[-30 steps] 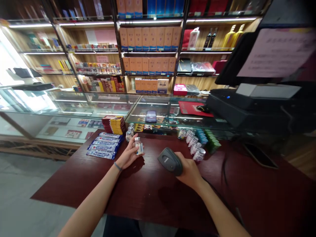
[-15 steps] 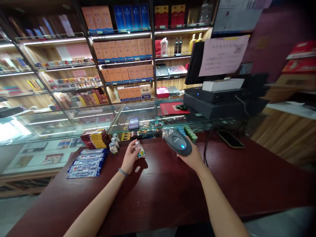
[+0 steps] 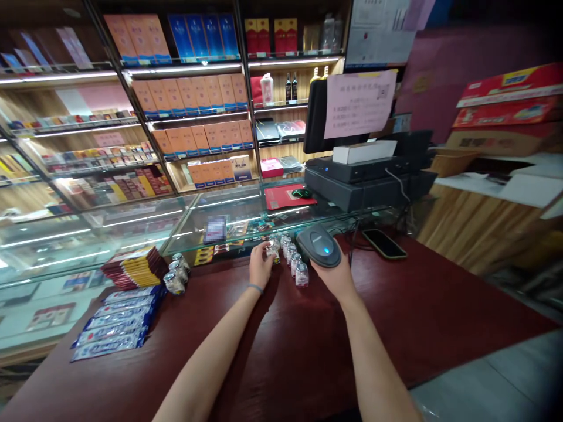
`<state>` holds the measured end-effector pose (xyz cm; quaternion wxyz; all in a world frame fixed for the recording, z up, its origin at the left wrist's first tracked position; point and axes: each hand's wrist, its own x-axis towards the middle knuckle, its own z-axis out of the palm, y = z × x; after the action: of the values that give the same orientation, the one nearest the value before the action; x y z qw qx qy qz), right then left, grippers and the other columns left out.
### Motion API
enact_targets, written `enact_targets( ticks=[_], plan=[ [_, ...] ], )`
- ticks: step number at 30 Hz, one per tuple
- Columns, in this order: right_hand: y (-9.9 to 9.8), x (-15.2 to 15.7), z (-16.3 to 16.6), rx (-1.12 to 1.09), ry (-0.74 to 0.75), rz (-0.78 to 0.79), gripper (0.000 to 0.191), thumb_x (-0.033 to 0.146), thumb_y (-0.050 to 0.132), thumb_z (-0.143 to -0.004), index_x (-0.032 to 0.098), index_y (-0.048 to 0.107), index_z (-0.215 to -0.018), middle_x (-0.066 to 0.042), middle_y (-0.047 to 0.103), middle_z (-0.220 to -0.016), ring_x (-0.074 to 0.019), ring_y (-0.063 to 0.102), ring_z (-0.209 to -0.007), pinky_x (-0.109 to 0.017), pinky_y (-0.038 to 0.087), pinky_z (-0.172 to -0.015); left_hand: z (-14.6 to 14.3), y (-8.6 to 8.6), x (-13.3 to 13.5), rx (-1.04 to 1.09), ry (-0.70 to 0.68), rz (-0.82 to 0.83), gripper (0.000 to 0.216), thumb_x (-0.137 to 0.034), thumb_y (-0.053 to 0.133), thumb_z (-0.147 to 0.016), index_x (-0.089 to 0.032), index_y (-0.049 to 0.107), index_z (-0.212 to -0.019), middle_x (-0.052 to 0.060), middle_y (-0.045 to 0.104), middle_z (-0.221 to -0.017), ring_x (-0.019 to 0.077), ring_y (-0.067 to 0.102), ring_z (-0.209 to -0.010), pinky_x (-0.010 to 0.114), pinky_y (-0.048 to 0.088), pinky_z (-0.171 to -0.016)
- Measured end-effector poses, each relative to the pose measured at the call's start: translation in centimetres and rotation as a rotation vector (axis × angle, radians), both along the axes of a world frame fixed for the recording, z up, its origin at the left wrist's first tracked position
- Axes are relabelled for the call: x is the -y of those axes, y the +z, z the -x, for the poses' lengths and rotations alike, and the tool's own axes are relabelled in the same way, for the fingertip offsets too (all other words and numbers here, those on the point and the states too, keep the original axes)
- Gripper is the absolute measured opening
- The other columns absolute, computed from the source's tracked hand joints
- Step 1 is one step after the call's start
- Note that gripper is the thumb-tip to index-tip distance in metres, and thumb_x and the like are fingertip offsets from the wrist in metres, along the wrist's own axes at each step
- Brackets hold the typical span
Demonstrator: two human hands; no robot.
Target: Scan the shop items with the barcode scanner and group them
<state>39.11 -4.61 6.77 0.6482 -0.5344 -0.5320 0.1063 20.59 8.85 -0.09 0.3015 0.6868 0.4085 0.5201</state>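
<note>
My left hand [image 3: 260, 266] has its fingers closed around a small clear jar [image 3: 274, 254], at the far left end of a row. Beside it, several matching silver-lidded jars [image 3: 301, 274] run in a line toward me on the dark red table. In my right hand [image 3: 336, 278] is a black barcode scanner [image 3: 319, 245] with a blue light on top, held just right of that row. To the left stands another short row of jars [image 3: 177, 274]. Next to them are stacked red and yellow packs [image 3: 136, 268] and blue-and-white packets [image 3: 116, 322] laid side by side.
A glass counter [image 3: 229, 214] runs along the table's back edge. On it stand a monitor [image 3: 317, 117] and black register boxes [image 3: 347, 184]. A phone [image 3: 384, 244] lies at the back right of the table [image 3: 299, 346]. Stocked shelves [image 3: 189, 114] line the wall.
My left hand has carried the jar right and slightly back, up to the row of jars. My view has swung right. The scanner remains in my right hand, and the row beside it now shows.
</note>
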Motion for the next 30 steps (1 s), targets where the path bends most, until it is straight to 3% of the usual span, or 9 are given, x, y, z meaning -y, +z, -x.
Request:
enact_targets(
  ticks=[10, 23, 30],
  plan=[
    [0.5, 0.5, 0.3, -0.028, -0.057, 0.007, 0.052, 0.031, 0.078, -0.072, 0.021, 0.058, -0.118, -0.01, 0.077, -0.101, -0.0266, 0.075, -0.097, -0.036, 0.059, -0.088, -1.4, -1.3, -0.9, -0.118, -0.053, -0.085, 0.033, -0.017, 0.064, -0.086, -0.022, 0.062, -0.119, 0.008, 0.052, -0.111, 0.0211, 0.058, -0.096, 0.036, 0.057, -0.081],
    [0.0, 0.3, 0.2, -0.03, -0.062, -0.018, 0.053, 0.031, 0.08, -0.071, 0.019, 0.062, -0.119, -0.01, 0.077, -0.105, -0.0258, 0.074, -0.094, -0.037, 0.059, -0.085, -1.5, -2.5, -1.6, -0.104, -0.082, -0.105, 0.05, -0.016, 0.066, -0.085, -0.022, 0.052, -0.133, 0.01, 0.053, -0.117, 0.0226, 0.056, -0.104, 0.038, 0.055, -0.088],
    [-0.4, -0.2, 0.4, -0.065, -0.006, 0.01, 0.06, 0.034, 0.08, -0.073, 0.017, 0.061, -0.127, -0.012, 0.077, -0.107, -0.0281, 0.074, -0.096, -0.041, 0.059, -0.088, -2.0, -3.3, -1.8, -0.074, -0.095, -0.135, 0.058, -0.013, 0.067, -0.08, -0.019, 0.047, -0.134, 0.012, 0.053, -0.122, 0.0245, 0.057, -0.11, 0.044, 0.049, -0.1]
  ],
)
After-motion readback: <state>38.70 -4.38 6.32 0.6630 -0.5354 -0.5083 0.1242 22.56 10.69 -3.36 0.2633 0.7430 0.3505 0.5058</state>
